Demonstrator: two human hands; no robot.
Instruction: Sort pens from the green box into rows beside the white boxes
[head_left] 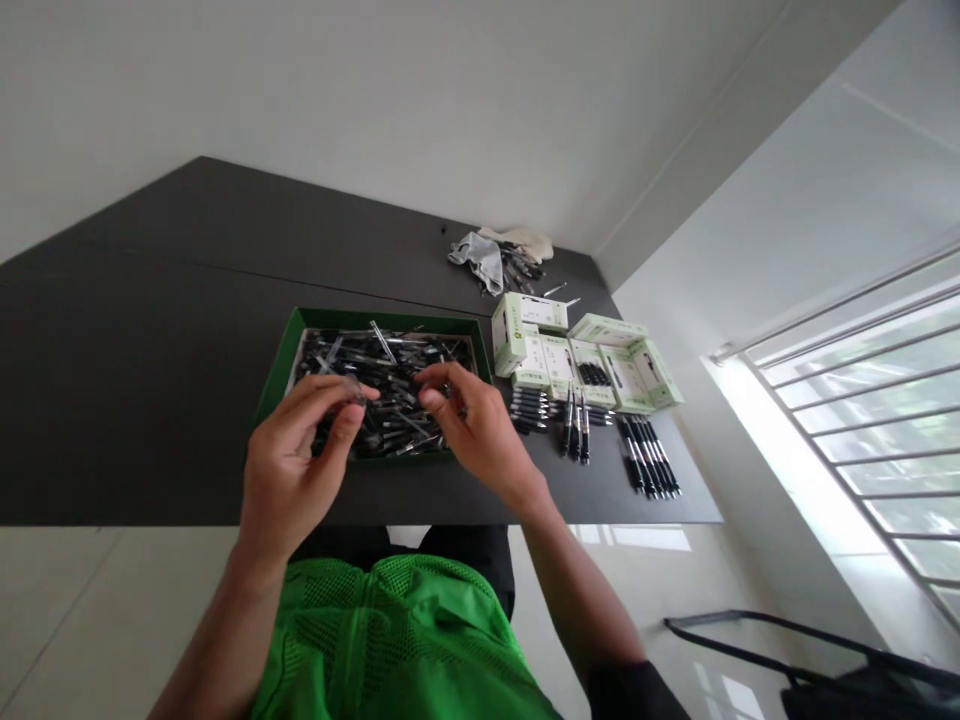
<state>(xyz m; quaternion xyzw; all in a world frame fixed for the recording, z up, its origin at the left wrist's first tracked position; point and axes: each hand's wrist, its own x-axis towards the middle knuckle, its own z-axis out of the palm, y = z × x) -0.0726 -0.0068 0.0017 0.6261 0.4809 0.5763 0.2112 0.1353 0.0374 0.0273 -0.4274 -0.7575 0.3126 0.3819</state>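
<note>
pens (394,392) crisscross, mostly sideways, in the box (279,377).

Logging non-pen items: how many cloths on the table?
2 visible: a grey cloth near the back edge of the table, and a cream cloth farther back to its right, both beside loose pens. Folds may hide more.

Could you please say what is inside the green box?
The green box holds a heap of pens or pen parts, black and clear. Lower layers are hidden, as is whatever the left hand and right hand cover.
</note>
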